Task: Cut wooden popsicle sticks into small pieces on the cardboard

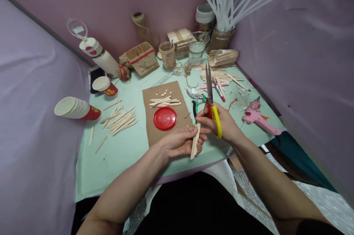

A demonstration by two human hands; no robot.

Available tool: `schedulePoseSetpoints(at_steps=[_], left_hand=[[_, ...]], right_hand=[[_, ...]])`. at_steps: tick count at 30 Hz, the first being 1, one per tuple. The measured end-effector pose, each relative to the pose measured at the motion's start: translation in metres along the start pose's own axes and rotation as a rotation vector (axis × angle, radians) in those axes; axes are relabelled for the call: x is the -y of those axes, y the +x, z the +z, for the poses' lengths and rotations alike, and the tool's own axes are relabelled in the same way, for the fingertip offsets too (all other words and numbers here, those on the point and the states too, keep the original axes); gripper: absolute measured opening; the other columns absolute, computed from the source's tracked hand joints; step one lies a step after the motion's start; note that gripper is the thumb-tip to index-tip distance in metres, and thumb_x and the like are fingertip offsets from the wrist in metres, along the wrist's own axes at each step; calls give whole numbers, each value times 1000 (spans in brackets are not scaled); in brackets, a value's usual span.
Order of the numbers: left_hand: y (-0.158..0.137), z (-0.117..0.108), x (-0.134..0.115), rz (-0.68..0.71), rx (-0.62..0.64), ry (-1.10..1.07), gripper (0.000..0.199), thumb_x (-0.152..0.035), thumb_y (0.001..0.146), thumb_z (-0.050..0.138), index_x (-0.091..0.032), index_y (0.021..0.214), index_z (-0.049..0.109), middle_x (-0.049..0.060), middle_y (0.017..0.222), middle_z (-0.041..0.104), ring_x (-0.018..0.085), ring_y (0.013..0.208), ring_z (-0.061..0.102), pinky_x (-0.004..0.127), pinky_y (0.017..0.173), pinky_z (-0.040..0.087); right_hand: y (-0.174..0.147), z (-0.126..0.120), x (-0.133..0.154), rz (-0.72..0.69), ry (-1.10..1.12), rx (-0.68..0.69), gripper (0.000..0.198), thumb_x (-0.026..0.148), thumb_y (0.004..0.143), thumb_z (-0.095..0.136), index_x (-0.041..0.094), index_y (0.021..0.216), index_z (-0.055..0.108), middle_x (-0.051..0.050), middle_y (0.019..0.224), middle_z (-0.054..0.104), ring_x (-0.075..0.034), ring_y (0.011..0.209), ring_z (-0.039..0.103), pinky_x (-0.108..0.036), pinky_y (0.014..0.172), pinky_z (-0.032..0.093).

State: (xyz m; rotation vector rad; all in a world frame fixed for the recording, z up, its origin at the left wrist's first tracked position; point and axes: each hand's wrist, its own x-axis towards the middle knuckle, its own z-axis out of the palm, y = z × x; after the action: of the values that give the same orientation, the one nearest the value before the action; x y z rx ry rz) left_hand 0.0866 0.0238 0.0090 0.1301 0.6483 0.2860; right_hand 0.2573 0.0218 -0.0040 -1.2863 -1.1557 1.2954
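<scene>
Near the table's front edge, my left hand [181,141] is closed on a few flat wooden sticks [195,143], pinched between thumb and fingers. My right hand [221,120] holds scissors [216,121] with yellow and red handles; their long blades point up and away from the sticks. Its fingertips reach the sticks' upper end. Left of the hands, a red round lid [165,118] lies on a brown cardboard sheet [153,135]. Cut stick pieces [165,101] and small chips lie just beyond the lid. Green-handled pruning shears [195,95] are partly hidden behind my right hand.
Loose wooden sticks [121,120] and stacked paper cups [76,108] occupy the left side. A pink glue gun [260,117] lies at right. Along the back stand a woven basket [142,60], a twine spool [142,27], a water cup [196,52] and white strips [225,3].
</scene>
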Motion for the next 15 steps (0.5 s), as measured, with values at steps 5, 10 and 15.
schedulePoseSetpoints(at_steps=[5,10,15], left_hand=[[4,2,1,28,-58,-25,24,-20,91,51,-2,96,66,9,75,57,9,58,52,20,56,44],[6,2,0,-12,-83,-50,30,-21,93,45,0,89,66,12,77,59,10,59,53,21,56,45],[5,-1,1,17,-63,-5,15,-16,88,56,-4,85,64,11,79,64,12,65,61,24,64,49]], right_hand=[[-1,0,-4,19,-12,-11,40,40,64,80,21,77,48,0,76,66,-13,64,59,-27,59,48],[-3,2,-8,91,66,24,45,43,61,81,22,79,46,1,76,66,-11,54,56,-24,48,47],[-5,3,-3,110,68,64,43,44,61,81,22,76,46,0,77,67,-12,56,60,-25,48,49]])
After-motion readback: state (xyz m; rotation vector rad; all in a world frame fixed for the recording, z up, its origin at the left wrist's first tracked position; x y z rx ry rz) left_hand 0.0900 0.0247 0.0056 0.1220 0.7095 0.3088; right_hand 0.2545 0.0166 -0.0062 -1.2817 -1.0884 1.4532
